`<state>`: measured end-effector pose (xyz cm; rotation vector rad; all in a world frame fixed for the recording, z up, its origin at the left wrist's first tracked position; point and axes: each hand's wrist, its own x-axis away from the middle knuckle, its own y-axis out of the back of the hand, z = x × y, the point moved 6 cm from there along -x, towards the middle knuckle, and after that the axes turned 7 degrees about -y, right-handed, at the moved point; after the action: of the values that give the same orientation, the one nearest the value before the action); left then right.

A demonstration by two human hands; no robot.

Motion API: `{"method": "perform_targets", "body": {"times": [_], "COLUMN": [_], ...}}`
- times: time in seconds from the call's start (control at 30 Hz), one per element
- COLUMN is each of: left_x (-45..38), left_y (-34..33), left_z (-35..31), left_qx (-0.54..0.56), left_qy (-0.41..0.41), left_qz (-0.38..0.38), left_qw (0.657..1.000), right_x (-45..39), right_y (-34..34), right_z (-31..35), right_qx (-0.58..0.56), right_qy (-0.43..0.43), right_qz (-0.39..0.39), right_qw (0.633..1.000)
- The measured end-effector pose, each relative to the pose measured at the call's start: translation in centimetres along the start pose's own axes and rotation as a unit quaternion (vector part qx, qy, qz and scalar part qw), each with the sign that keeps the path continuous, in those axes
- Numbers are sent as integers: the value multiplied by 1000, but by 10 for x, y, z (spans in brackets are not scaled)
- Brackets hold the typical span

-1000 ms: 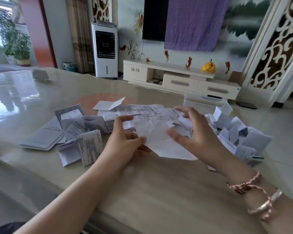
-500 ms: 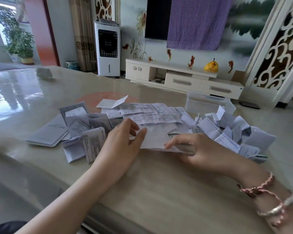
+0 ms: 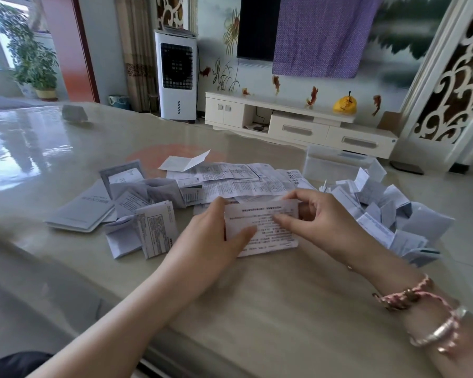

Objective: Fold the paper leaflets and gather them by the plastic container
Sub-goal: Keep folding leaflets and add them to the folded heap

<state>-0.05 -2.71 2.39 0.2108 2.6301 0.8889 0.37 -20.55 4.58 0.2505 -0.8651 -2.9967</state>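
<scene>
Printed lines cover the leaflet [image 3: 262, 227] between the two hands, but the characters are too small and blurred to read; the same is true for the unfolded sheets [image 3: 230, 178] behind it and the folded leaflet [image 3: 157, 230] to the left; the grey booklet [image 3: 85, 211] carries a short title, also not readable.

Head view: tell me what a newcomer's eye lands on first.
First, the two hands at the centre: the left hand and right hand hold a printed leaflet between them just above the table. Next, the paper: loose leaflets behind and left of the hands, and a heap of folded ones on the right beside the clear container.
</scene>
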Motion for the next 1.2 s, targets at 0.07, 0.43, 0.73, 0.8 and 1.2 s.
{"method": "perform_targets", "body": {"times": [0.07,0.43,0.73,0.8,1.2], "left_x": [0,2,3,3,2], "left_y": [1,-2,-6,-7,-8], "left_z": [2,-1,-2,-2,-7], "left_qx": [-35,-212,-242,-248,-280], "left_qy": [5,-44,-40,-42,-50], "left_qz": [-11,-6,0,3,59], "left_qw": [999,976,969,968,957], "right_x": [-5,-10,-15,-15,11], "right_y": [-4,-31,-39,-39,-39], "right_z": [-5,-14,-16,-16,7], "right_qx": [51,315,361,357,418], "right_qy": [-18,-8,14,16,84], "right_qz": [-23,-15,-21,-22,-83], "right_qw": [998,949,932,934,901]}}
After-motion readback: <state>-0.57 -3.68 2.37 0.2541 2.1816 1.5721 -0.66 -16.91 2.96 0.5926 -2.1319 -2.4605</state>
